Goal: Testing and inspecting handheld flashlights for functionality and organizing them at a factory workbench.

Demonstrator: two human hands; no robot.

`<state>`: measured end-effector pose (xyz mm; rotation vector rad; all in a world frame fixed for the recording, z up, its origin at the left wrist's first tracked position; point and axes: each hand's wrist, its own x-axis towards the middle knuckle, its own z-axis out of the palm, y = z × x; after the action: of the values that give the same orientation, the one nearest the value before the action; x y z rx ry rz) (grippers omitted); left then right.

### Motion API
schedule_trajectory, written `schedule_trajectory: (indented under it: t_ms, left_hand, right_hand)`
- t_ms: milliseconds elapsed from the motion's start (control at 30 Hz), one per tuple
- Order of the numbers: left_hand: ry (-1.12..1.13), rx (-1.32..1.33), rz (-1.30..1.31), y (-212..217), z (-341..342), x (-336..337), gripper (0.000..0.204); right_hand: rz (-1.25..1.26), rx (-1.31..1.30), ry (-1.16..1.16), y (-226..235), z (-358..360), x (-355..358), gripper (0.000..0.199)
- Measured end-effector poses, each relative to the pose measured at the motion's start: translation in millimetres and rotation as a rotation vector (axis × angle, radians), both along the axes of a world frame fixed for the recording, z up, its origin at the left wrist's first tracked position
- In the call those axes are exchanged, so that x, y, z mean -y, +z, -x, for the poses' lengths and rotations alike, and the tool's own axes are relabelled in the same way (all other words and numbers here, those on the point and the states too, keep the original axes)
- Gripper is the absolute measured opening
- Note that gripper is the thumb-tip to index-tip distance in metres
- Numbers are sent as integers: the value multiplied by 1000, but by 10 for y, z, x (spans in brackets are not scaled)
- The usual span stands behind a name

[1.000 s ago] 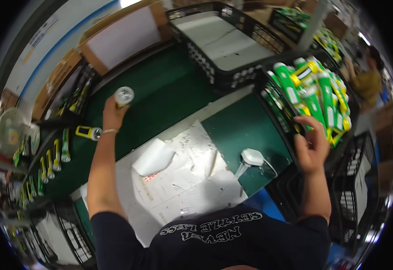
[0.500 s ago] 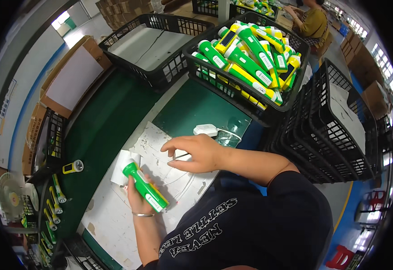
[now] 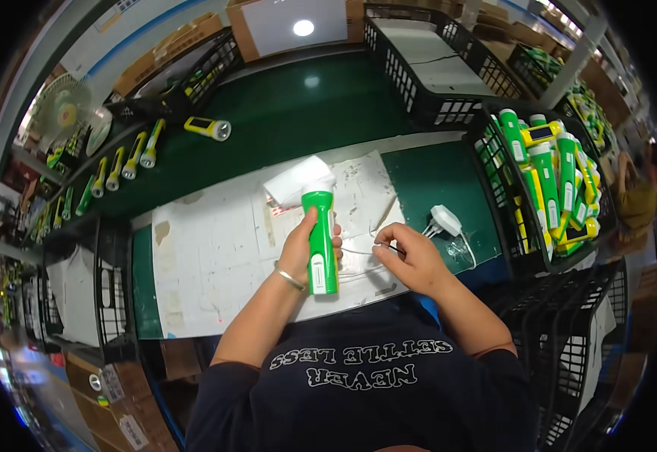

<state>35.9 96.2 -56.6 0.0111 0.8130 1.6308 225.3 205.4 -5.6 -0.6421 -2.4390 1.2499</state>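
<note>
Work apparently midway: green flashlight (image 3: pixel 318 237) in your left hand (image 3: pixel 297 252), above the white board (image 3: pixel 208 264).
Left fingers wrap its body; your right hand (image 3: pixel 413 262) pinches a thin dark piece (image 3: pixel 394 248), apart. Several flashlights (image 3: pixel 115 167) lie leftward; others (image 3: pixel 549 184) heap the crate (image 3: pixel 531 255).

At 6 o'clock, I register two rows of white outlined capitals (image 3: pixel 362 361) on the dark shirt (image 3: pixel 388 413), inverted in my view. At dial centre, the green flashlight (image 3: pixel 320 233) carries a white panel (image 3: pixel 318 273); its marks are too small to read. Between 7 and 8 o'clock, a carton (image 3: pixel 137 393) bears a white label (image 3: pixel 133 432), illegible.
</note>
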Motion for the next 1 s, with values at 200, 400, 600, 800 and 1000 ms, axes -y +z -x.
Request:
schedule_trajectory:
  t_ms: [200,400,600,800,1000]
  left_hand:
    - [-38,-117,72,-33,26,75,37]
    - [67,-518,3,12,-105,124,35]
    - [53,-625,-9,68,-94,178,56]
    - [132,-489,-11,57,77,148,65]
    - [11,-725,-72,64,-25,168,37]
  right_hand:
    - [-405,-175,131,-97,225,149,10]
    - [-830,-100,189,-196,401,320,13]
    - [-780,-188,429,-70,345,377,17]
    - [-487,-264,561,-108,207,534,35]
    - [-160,-180,65,-381,514,334,38]
